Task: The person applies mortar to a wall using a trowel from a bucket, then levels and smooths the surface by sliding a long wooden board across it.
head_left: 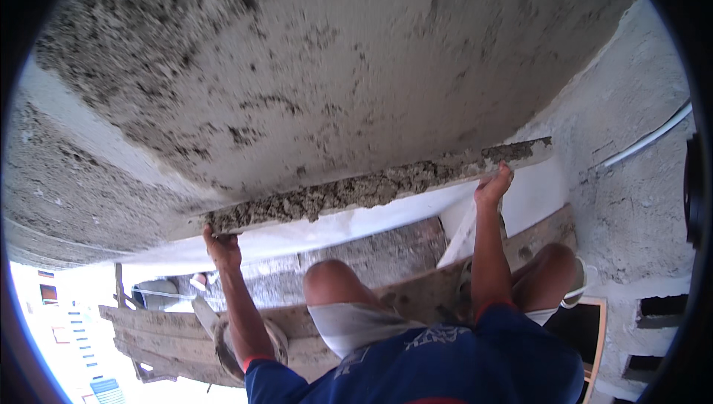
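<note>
A long, narrow straightedge (542,150) lies against the plastered wall (349,92), its right end higher in the picture than its left. Clumps of wet grey mortar (349,192) are heaped along its upper side. Near the left end, my left hand (223,249) is closed around the lower edge. My right hand (493,185) grips it closer to the right end. Above the bar the wet plaster is fairly smooth in the middle and right, with pits and streaks; at the upper left it is rough and coarse.
Beneath me runs a rough wooden plank platform (163,333), with my bent knees over it. A round container (278,341) sits by my left forearm. A white bucket (581,285) is beside my right knee. A white conduit (646,137) sticks out from the right wall.
</note>
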Demonstrator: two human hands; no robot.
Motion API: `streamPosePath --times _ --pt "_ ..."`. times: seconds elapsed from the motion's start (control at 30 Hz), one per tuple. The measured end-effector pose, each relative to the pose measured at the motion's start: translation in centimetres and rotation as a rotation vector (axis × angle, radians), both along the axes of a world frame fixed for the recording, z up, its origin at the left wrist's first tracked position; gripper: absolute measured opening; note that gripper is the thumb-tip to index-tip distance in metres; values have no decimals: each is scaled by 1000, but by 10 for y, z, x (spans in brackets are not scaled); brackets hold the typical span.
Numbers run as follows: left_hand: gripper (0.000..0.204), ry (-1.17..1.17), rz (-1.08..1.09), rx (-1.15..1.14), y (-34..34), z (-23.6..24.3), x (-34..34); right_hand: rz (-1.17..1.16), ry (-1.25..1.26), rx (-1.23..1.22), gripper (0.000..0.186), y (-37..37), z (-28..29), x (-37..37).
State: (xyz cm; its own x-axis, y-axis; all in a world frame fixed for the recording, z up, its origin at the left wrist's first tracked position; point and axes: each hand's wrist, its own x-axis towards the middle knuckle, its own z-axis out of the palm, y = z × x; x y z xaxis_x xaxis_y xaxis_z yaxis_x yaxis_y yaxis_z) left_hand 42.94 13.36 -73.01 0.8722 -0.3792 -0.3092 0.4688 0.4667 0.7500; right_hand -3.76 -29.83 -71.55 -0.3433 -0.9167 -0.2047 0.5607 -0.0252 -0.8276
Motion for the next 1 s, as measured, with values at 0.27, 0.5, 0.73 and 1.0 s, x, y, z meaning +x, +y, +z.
streamPosePath --times 0.27,0.5,0.73,1.0 --pt "29 251 101 188 3 -106 -54 6 -39 107 38 35 -68 -47" --pt "41 319 -55 552 19 -170 -65 -44 303 130 39 38 -156 -53" --pt "37 614 -160 691 23 -242 -51 -8 711 381 76 -12 -260 -69" --pt "24 345 -70 203 26 -155 -41 -57 102 59 56 8 -121 -48"
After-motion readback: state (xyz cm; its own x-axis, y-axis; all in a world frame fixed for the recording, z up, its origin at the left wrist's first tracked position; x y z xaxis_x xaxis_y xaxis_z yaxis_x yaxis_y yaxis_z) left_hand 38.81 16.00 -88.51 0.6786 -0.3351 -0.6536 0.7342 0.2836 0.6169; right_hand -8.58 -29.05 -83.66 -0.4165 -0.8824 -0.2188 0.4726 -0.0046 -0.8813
